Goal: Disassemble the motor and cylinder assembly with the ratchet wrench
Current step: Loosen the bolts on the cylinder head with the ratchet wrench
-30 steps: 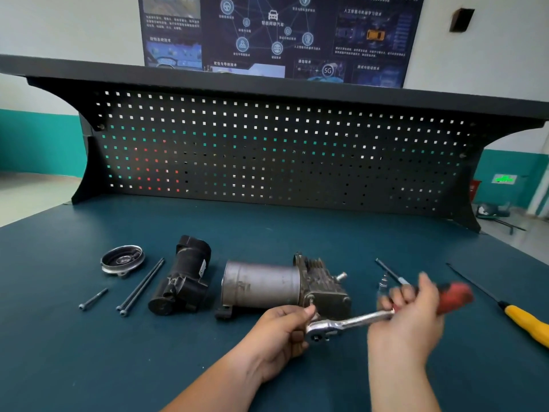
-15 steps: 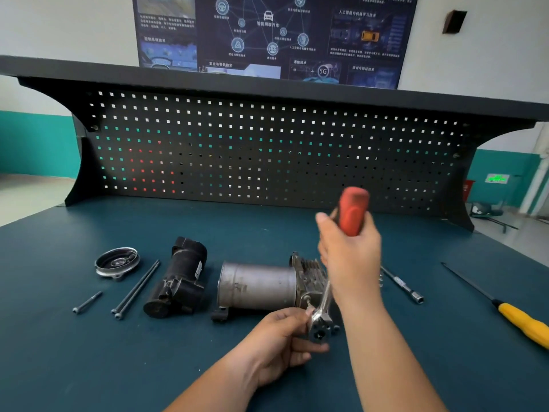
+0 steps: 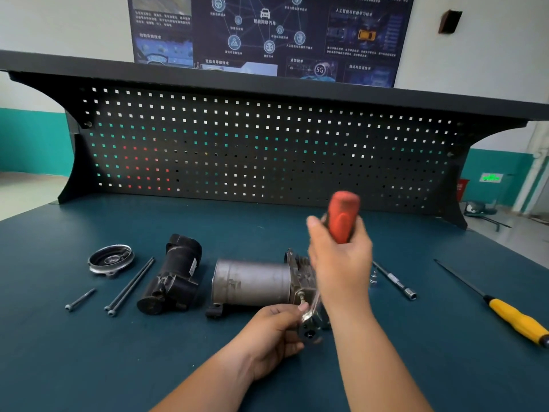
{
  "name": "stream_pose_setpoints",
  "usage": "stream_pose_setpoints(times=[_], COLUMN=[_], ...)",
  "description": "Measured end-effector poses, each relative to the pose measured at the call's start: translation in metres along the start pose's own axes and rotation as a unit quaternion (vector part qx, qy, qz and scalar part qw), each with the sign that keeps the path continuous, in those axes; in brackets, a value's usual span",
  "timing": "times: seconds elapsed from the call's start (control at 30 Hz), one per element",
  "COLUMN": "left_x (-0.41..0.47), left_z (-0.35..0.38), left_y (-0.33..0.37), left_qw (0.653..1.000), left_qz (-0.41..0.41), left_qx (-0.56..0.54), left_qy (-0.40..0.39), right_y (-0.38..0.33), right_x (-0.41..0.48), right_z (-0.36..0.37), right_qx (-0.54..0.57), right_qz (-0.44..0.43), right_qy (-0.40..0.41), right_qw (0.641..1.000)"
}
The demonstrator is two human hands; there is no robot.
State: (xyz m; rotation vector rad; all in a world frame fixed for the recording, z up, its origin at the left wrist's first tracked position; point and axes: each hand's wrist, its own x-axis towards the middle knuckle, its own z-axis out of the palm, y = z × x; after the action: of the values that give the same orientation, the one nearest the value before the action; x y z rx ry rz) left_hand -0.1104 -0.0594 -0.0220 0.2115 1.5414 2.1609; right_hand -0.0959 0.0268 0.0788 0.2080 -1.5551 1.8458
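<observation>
Centre frame, on desk [image 3: 416, 352]: motor and cylinder assembly [image 3: 252, 282], long axis left-right. Right grip [image 3: 341, 263] clamped round red handle of ratchet wrench [image 3: 341, 217]. The handle stands up-frame from the head at the assembly's right end. Left grip [image 3: 273, 334], nearer, curled on the head.

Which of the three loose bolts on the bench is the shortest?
The single bolt farthest left; the two long bolts beside it lie together.
</observation>
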Motion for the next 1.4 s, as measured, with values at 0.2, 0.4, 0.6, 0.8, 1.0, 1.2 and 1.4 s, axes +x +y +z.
stream_pose_setpoints(times=[0.2, 0.4, 0.6, 0.8, 1.0, 1.2, 1.4], left_x=[-0.001, -0.002, 0.001, 0.004, 0.003, 0.003, 0.003], left_z=[0.002, 0.002, -0.003, -0.002, -0.005, -0.002, -0.001], left_y=[0.002, 0.001, 0.000, 0.000, -0.001, -0.001, -0.001], left_qw=[1.000, 1.000, 1.000, 0.999, 1.000, 1.000, 0.999], left_qz=[0.013, 0.015, -0.003, -0.020, -0.006, -0.013, 0.027], left_qx=[-0.006, 0.001, 0.000, -0.017, 0.007, 0.006, 0.008], left_qy=[-0.009, -0.004, 0.011, 0.022, 0.011, 0.008, 0.029], right_y=[0.014, 0.042, 0.016, 0.002, 0.003, 0.002, 0.004], right_x=[0.006, -0.002, 0.000, 0.001, -0.008, -0.005, 0.007], right_z=[-0.045, -0.077, -0.043, 0.003, 0.040, 0.018, -0.013], right_qx=[0.202, 0.287, 0.205, -0.058, -0.194, -0.099, 0.093], right_qz=[0.088, 0.224, 0.065, -0.051, -0.108, -0.084, 0.039], right_qy=[0.213, 0.322, 0.258, -0.012, -0.220, -0.085, 0.100], right_qw=[0.952, 0.874, 0.942, 0.997, 0.950, 0.988, 0.990])
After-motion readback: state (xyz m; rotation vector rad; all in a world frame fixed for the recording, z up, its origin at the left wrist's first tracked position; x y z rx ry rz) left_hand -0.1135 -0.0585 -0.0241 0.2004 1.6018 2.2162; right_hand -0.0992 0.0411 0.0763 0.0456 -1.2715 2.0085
